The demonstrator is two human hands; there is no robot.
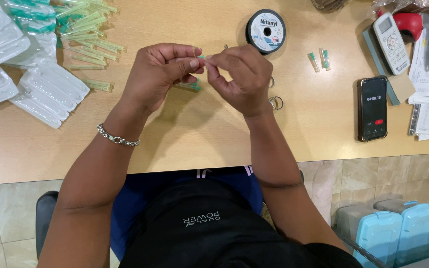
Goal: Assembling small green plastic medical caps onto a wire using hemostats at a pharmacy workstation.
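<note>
**Small green-tipped piece pinched between two hands above the tabletop**

A slim green-tipped piece (200,57) is held where both hands meet, its long axis running left to right. The left hand (157,74) is clenched on it between thumb and forefinger; the right hand (239,77) is pinched at its other end, equally near. On the tabletop (199,134) are seen one spool of line (265,31), one phone (372,108), two loose capped needles (320,59), and an uncounted heap of capped needles (88,34).
</note>
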